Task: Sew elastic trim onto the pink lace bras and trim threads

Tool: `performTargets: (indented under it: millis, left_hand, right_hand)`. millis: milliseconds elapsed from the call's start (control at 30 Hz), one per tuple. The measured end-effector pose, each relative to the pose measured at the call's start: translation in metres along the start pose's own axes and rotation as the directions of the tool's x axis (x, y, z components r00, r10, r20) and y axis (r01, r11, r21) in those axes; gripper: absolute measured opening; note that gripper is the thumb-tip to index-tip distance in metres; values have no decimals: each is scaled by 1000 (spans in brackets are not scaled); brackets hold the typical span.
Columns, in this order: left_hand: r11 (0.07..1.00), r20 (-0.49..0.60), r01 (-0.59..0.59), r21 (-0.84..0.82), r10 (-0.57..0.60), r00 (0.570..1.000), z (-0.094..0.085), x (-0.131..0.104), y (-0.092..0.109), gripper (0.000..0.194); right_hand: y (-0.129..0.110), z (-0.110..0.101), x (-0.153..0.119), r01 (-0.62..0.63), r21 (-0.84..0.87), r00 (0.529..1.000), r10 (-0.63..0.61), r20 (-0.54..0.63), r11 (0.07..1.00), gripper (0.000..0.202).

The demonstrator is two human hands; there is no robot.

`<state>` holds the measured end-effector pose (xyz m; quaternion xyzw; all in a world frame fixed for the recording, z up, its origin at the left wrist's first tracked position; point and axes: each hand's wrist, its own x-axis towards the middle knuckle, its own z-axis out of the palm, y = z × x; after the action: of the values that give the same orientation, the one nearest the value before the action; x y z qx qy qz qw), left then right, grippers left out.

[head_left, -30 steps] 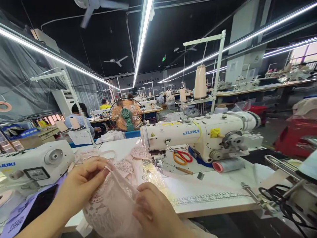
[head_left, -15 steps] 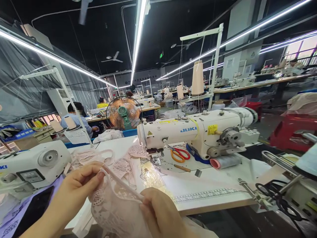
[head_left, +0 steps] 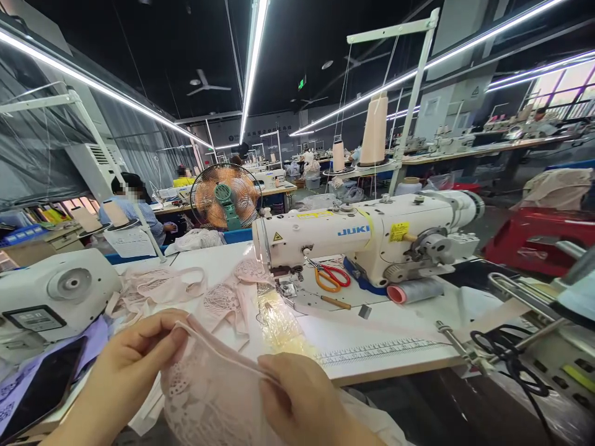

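Note:
A pale pink lace garment (head_left: 214, 390) hangs between my two hands at the bottom centre, its upper edge stretched taut. My left hand (head_left: 139, 359) pinches one end of that edge between thumb and fingers. The other end is gripped by my right hand (head_left: 297, 390), closed over the fabric. Behind them, more pink lace pieces (head_left: 225, 300) lie on the white table (head_left: 334, 334), reaching toward the needle area of a white sewing machine (head_left: 316, 238).
Red and orange-handled scissors (head_left: 332, 277), a wooden-handled tool (head_left: 335, 302) and a grey thread spool (head_left: 416, 290) lie by the machine. A phone (head_left: 44, 387) is at left, a metal device (head_left: 548, 347) at right. A fan (head_left: 226, 197) and a seated person (head_left: 134, 204) are beyond.
The camera view has shifted slightly. The garment's edge between my hands now appears flatter and its lace panel more spread out. Both hands keep their hold.

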<state>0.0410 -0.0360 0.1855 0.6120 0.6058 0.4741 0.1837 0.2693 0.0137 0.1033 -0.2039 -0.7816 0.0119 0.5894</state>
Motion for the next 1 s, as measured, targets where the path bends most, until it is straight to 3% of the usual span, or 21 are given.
performTargets:
  millis: [300,567,767,1000]
  left_hand:
    - [997,22,74,-30,-74,997,4,5,-12,21]
    - [993,34,104,-57,-102,994,14,3,-8,16]
    - [993,81,100,-68,-94,992,18,2,-6,16]
    - [996,128,57,-63,-48,991,20,-1,-6,13]
  right_hand:
    - [4,-3,-2,-83,94,990,71,123,992,24]
    - [6,-4,-1,-66,-39,958,75,278,997,24]
    - [10,-6,-10,-51,-104,946,82,314,993,20]
    - [6,-20,-3,10,-191,855,91,510,981,8]
